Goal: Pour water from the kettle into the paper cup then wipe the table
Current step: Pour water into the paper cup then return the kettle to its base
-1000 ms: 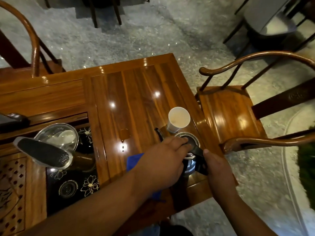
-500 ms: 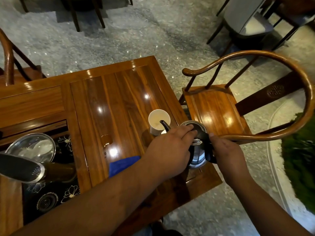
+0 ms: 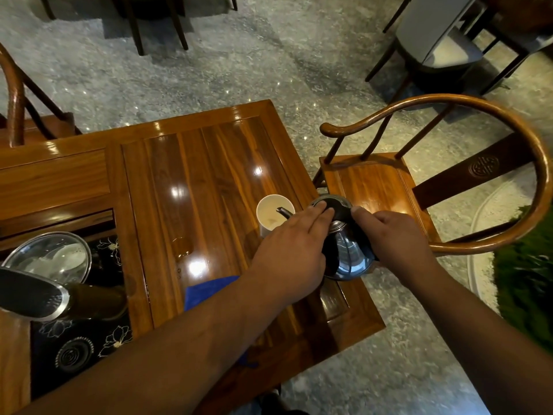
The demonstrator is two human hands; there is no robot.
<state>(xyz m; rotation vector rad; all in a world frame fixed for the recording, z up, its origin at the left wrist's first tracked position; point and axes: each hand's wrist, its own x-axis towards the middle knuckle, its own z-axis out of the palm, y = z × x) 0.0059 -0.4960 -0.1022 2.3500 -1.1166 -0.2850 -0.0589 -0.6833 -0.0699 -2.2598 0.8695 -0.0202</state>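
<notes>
A shiny steel kettle (image 3: 348, 256) with a black lid and handle is tilted leftward near the table's right edge. Its thin dark spout reaches over the rim of the white paper cup (image 3: 270, 214), which stands upright on the wooden table (image 3: 206, 181). My right hand (image 3: 395, 238) grips the kettle's handle from the right. My left hand (image 3: 291, 253) lies over the kettle's left side, fingers flat on the lid. A blue cloth (image 3: 206, 290) lies on the table, partly hidden under my left forearm. I cannot see a stream of water.
A round-backed wooden chair (image 3: 389, 181) stands close to the table's right edge. At left, a steel bowl (image 3: 51, 259) and a black-headed tool (image 3: 30, 292) sit on a dark floral tray (image 3: 89, 342). A small wet patch (image 3: 182, 250) shines left of the cup.
The kettle has been lifted and tipped toward the cup, its spout now over the cup's rim. Both hands moved with it. The camera view shifted to the right.
</notes>
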